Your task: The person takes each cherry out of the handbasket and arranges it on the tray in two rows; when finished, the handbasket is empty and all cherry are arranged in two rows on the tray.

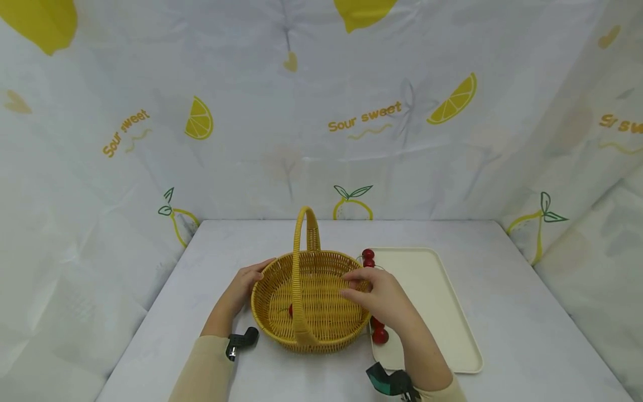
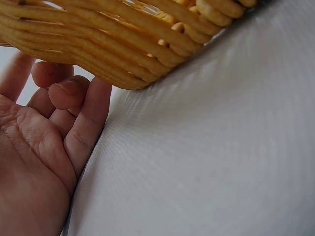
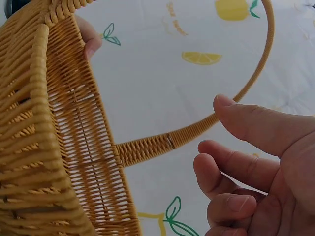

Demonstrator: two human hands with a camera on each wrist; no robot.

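A yellow woven basket point(image 1: 321, 335) with a tall arched handle stands on the table, and one red cherry point(image 1: 291, 310) lies inside, partly hidden behind the handle. My left hand point(image 1: 243, 286) grips the basket's left rim, thumb at the rim and fingers against the outer wall; in the left wrist view those fingers bend under the woven side. Over the basket's right edge hovers my right hand point(image 1: 384, 293), its thumb and fingers apart and holding nothing. In the right wrist view, this hand point(image 3: 266, 167) is near the handle point(image 3: 194, 129).
A cream tray point(image 1: 427, 290) lies right of the basket. Along its left edge are several red cherries point(image 1: 380, 336) with stems, some hidden by my right hand. A white cloth point(image 1: 281, 123) with lemon prints hangs behind the table point(image 1: 517, 312).
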